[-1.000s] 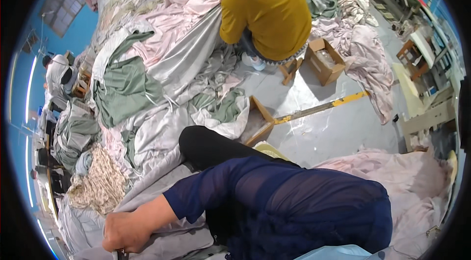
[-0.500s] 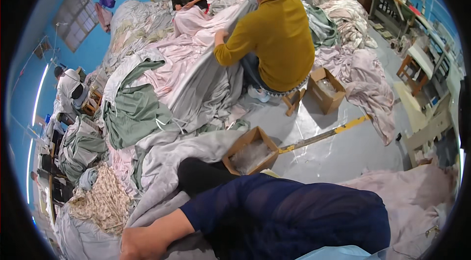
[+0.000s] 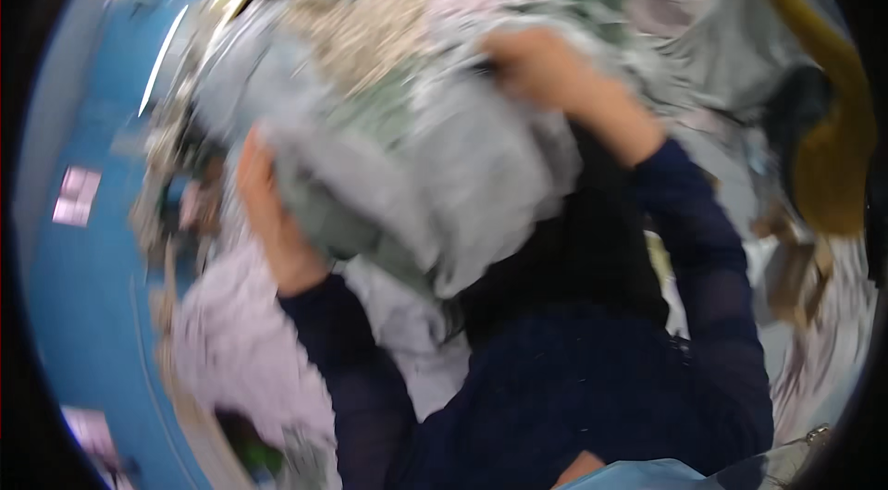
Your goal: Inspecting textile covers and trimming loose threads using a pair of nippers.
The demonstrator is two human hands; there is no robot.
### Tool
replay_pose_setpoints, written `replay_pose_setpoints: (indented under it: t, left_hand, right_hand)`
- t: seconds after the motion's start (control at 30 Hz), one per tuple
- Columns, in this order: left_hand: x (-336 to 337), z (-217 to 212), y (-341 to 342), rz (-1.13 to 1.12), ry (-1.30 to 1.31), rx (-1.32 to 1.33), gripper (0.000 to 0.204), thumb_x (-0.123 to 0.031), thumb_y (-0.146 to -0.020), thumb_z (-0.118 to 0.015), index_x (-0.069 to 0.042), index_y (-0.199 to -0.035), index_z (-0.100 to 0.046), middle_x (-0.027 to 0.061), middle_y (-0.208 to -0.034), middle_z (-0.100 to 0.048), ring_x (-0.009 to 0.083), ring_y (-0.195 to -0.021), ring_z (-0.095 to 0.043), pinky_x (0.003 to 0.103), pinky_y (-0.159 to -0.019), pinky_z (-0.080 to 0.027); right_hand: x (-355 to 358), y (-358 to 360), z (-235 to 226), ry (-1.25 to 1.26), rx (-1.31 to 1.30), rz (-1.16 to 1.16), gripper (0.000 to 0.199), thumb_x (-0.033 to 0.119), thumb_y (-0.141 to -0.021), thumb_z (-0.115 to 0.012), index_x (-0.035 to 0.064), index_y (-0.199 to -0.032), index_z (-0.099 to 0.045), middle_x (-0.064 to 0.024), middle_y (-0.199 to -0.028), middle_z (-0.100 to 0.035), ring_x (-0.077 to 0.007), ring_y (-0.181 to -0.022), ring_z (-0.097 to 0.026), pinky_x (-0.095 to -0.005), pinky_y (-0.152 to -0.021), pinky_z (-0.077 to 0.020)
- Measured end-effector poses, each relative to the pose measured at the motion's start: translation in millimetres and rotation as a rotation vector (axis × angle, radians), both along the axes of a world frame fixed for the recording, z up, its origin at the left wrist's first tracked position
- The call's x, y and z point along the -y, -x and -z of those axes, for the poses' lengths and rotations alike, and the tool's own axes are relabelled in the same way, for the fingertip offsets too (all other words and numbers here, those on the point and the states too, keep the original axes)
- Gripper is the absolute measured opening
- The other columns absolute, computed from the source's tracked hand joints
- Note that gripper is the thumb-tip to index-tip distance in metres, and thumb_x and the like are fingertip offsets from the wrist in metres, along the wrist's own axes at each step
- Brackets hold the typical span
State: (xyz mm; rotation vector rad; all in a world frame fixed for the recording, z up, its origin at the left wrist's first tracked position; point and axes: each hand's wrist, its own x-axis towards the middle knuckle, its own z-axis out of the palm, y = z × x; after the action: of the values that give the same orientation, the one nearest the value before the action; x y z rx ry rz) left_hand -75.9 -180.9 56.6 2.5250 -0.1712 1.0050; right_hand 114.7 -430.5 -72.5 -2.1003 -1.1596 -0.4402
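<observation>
Watching through the head view, I noted the grey cloth [image 3: 481,185] bunched between both hands beside the wearer's black lap [image 3: 592,254], with green cloth [image 3: 342,226] showing along its lower left. The left hand [image 3: 268,208] reached upward at the left edge, fingers extended, and I couldn't tell whether it gripped anything; the right hand [image 3: 541,74] curled at the upper edge near a small dark thing [image 3: 483,70], too blurred to judge its grip. Beyond lay beige cloth [image 3: 370,32]; far right, a co-worker's mustard sleeve [image 3: 837,157].
</observation>
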Motion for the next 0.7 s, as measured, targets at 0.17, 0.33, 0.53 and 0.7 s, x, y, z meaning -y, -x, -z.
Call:
replay_pose_setpoints:
  t: [0.17,0.33,0.53,0.7]
  left_hand:
    - [-57.1,1.6,8.9,0.304,1.235,-0.02,0.025,-0.019,-0.099,-0.048,0.002,-0.106,-0.061,0.0119,-0.099,-0.067,0.0216,-0.09,-0.065,0.033,-0.083,-0.052]
    - [-89.9,23.3,-1.3,0.302,1.616,0.034,0.026,-0.021,-0.1,-0.047,0.0,-0.111,-0.058,0.0131,-0.107,-0.066,0.0257,-0.097,-0.065,0.041,-0.088,-0.053]
    - [-61.1,-7.1,5.1,0.302,1.511,0.045,0.032,-0.024,-0.101,-0.042,0.001,-0.112,-0.06,0.0123,-0.11,-0.065,0.0238,-0.1,-0.064,0.038,-0.09,-0.052]
    - [-31.4,-28.8,32.2,0.022,0.437,0.366,0.036,-0.023,-0.099,-0.041,0.005,-0.113,-0.059,0.015,-0.103,-0.066,0.024,-0.091,-0.066,0.035,-0.083,-0.054]
  right_hand:
    - [16.6,-13.0,63.9,0.11,-0.01,0.156,0.026,0.007,-0.081,-0.065,0.005,-0.106,-0.064,-0.0171,-0.075,-0.063,-0.0342,-0.073,-0.064,-0.0431,-0.065,-0.0486]
    - [-1.2,80.8,53.5,-0.198,-0.682,-0.146,0.015,0.006,-0.088,-0.061,0.0013,-0.101,-0.067,-0.0053,-0.065,-0.057,-0.0121,-0.059,-0.054,-0.0269,-0.058,-0.0434]
    - [-71.7,164.1,58.3,-0.415,-0.582,-0.239,0.05,0.003,-0.074,-0.076,0.0069,-0.121,-0.059,-0.0087,-0.112,-0.06,-0.0213,-0.081,-0.062,-0.0288,-0.066,-0.0517]
    - [-96.1,139.0,114.7,-0.21,-0.198,-0.087,0.058,0.006,-0.063,-0.08,0.0073,-0.117,-0.058,-0.0101,-0.113,-0.059,-0.0287,-0.087,-0.065,-0.0346,-0.07,-0.0541]
